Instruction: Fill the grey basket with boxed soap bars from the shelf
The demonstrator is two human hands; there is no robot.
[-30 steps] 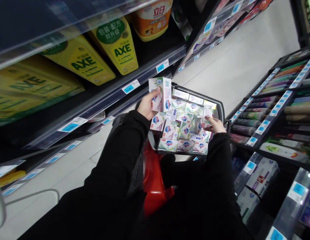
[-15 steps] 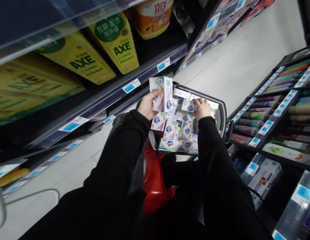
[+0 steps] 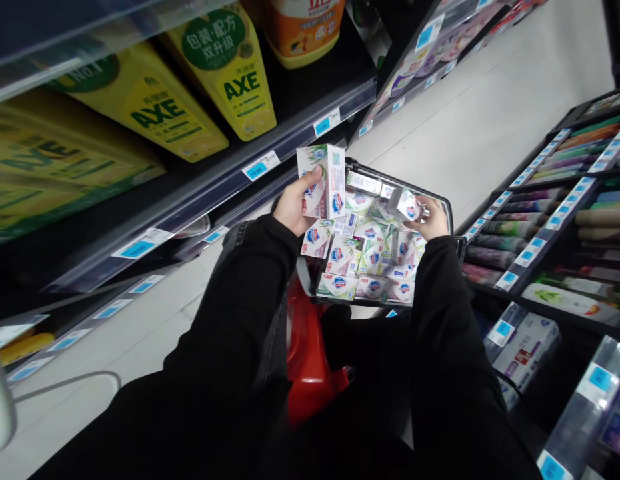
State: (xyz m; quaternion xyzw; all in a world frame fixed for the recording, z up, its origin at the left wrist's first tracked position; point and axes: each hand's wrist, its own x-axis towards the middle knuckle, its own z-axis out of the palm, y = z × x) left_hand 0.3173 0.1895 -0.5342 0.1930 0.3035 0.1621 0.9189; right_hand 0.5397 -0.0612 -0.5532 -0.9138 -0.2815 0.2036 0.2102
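My left hand [image 3: 296, 203] is closed around a white and pink soap box [image 3: 331, 181], thumb on its front face, over the left side of a basket. Between the fingers of my right hand [image 3: 433, 219] is a smaller white soap box [image 3: 405, 205], tilted above the basket's right part. The dark-rimmed basket [image 3: 446, 208] is filled with several similar soap boxes [image 3: 374, 257], white with blue and red logos and green leaves. My right fingers partly hide the box they grip.
Yellow AXE bottles [image 3: 243, 83] and an orange bottle [image 3: 304, 30] stand on the left shelf [image 3: 290, 143]. On the right, a rack [image 3: 520, 267] holds tubes and boxes. A red plastic object [image 3: 310, 363] is below the basket. Pale floor [image 3: 520, 87] runs between the shelves.
My right hand has moved right and lifted a soap box from among the others, turning it. My left hand still holds its soap box in nearly the same place.
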